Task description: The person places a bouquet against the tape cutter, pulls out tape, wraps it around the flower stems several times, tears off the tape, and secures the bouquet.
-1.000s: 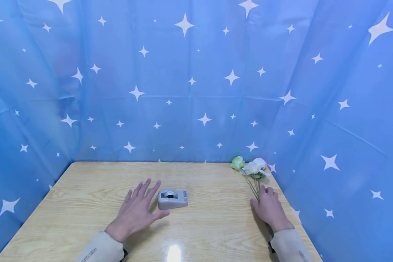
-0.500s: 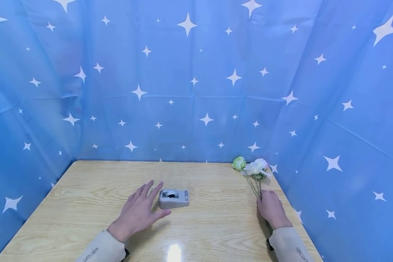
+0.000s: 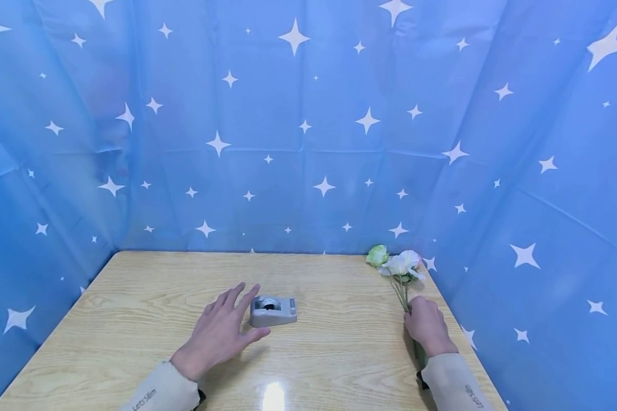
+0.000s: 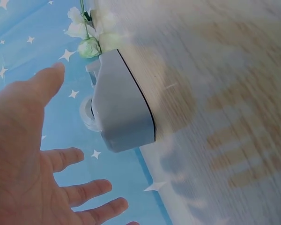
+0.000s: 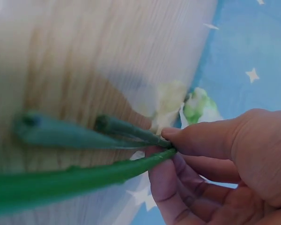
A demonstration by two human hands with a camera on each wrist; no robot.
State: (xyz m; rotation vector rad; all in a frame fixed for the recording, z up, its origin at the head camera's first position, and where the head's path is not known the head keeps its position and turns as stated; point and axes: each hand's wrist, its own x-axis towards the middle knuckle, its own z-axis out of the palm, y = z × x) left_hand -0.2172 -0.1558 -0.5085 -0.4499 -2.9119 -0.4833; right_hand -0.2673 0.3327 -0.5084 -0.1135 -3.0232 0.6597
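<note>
My right hand (image 3: 427, 324) pinches the green stems (image 5: 131, 165) of several artificial flowers between thumb and fingers. Their blooms, a white flower (image 3: 403, 264) and a pale green one (image 3: 377, 255), lie toward the table's far right corner. In the right wrist view the stem ends stick out past the fingers toward the camera. My left hand (image 3: 218, 334) is spread beside a grey tape dispenser (image 3: 274, 311), thumb and fingers apart on its left side. A roll of tape (image 4: 88, 114) sits in the dispenser, seen edge-on in the left wrist view. Nothing is held in the left hand.
The wood-grain table (image 3: 334, 359) reaches back to a blue curtain (image 3: 267, 114) with white stars, which also closes off both sides. The right hand is near the table's right edge. A bright light reflection shows at the front middle.
My right hand has closed in on the stems, its thumb no longer stretched out to the left. The stems are drawn closer together. The left hand stays nearly still beside the tape dispenser.
</note>
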